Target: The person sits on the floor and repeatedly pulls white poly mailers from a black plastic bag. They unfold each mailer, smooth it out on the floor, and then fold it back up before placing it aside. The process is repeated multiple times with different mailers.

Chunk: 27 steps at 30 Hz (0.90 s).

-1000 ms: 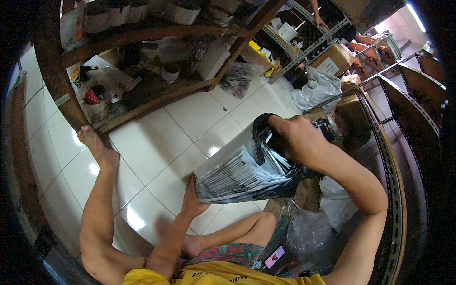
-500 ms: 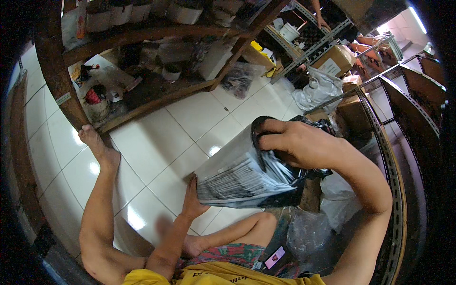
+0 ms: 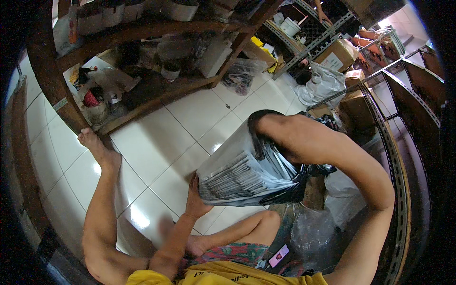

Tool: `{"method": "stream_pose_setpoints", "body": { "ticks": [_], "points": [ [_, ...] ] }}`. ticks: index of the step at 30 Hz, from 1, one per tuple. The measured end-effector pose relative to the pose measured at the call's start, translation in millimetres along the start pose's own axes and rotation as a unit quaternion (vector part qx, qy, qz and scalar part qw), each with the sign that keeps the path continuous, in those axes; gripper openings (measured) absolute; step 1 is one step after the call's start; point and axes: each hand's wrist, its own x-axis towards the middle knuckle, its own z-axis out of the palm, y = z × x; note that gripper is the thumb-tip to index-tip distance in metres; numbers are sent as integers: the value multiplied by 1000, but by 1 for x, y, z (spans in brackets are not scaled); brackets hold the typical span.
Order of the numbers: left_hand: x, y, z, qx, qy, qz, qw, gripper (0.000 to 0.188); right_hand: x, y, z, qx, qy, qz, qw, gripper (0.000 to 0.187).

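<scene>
A grey and black plastic bag point(image 3: 228, 183) is tilted above my lap, its mouth toward the right. Through its side shows a tight stack of thin, flat, pale sheets or packets point(image 3: 273, 166). My left hand point(image 3: 195, 202) grips the bag's lower left end, with part of the fingers behind it. From the right, my right hand point(image 3: 280, 133) reaches into the black-edged mouth, and its fingers are hidden inside.
A wooden shelf point(image 3: 156, 107) with pots stands at far left. Metal racks point(image 3: 380, 109) curve along the right, near cardboard boxes point(image 3: 338, 56) and a white sack point(image 3: 320, 85). By my lap are a phone point(image 3: 279, 256) and clear plastic bags point(image 3: 311, 230). Another person's hand point(image 3: 324, 16) shows at the top.
My right hand has gone deeper into the bag, and its fingers, visible at the rim before, are now out of sight. My left hand still holds the lower end.
</scene>
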Motion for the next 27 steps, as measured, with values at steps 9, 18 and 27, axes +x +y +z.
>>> {"method": "stream_pose_setpoints", "body": {
  "ticks": [9, 18, 27],
  "points": [
    [-4, 2, 8, -9, -15, -4, 1000, 122, -27, -17, 16, 35, -11, 243, 969, 43],
    [0, 5, 1, -16, -16, -37, 999, 121, -13, -17, -1, 49, 4, 103, 993, 52],
    [1, 4, 2, -26, -14, -27, 999, 115, -5, -2, -10, 8, -87, -24, 996, 41]
  ]
}}
